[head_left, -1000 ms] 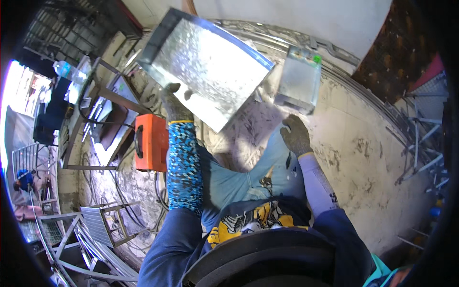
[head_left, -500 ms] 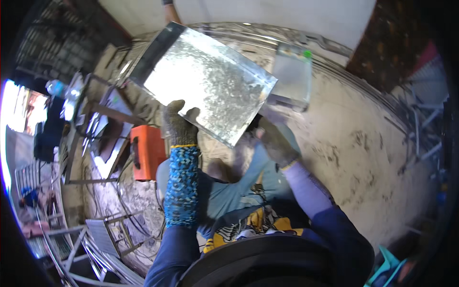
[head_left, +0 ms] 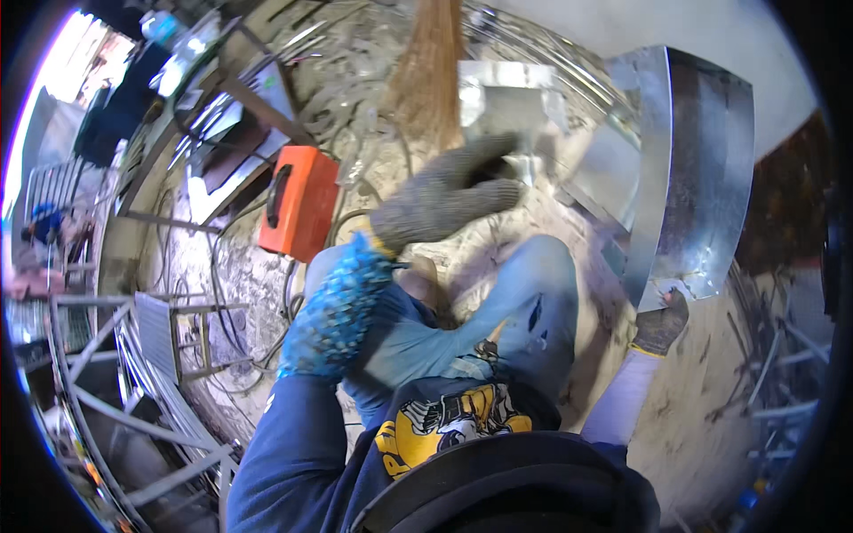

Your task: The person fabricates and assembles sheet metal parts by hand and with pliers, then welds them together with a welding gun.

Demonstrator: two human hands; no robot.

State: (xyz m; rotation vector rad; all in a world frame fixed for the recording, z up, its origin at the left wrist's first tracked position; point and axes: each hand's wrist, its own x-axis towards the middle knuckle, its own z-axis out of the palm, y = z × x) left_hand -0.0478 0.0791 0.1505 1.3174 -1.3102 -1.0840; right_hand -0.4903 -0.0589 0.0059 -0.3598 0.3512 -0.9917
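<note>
Seen from above, crouched over a rough, dusty concrete floor (head_left: 693, 417), knees in blue jeans (head_left: 542, 293) at mid-frame. Right hand (head_left: 662, 324), in a dark work glove at right of centre, clenched on the lower corner of a large bent galvanised sheet (head_left: 702, 178), held upright and curving along the right side of the frame. Left hand (head_left: 449, 191), in a grey knit glove at upper centre, fingers curled and thumb tucked, just in front of a small folded sheet-metal piece (head_left: 506, 107). Hard to tell whether actually pinching that piece or only hovering against it. Blue patterned sleeve (head_left: 333, 306) running down from that glove toward the lower left. Further off: an orange boxy machine (head_left: 299, 200) left of centre with dark cables trailing from it, straw broom bristles (head_left: 431, 71) at the top, grey welded metal frames (head_left: 133, 355) at lower left. Judged from this: mid-handling, big sheet steadied by one corner while the small piece is being reached or positioned. Calls for a surer hold on the small piece, a firm grip on the tall sheet against tipping, and care with the sharp cut edges near the knees.
</note>
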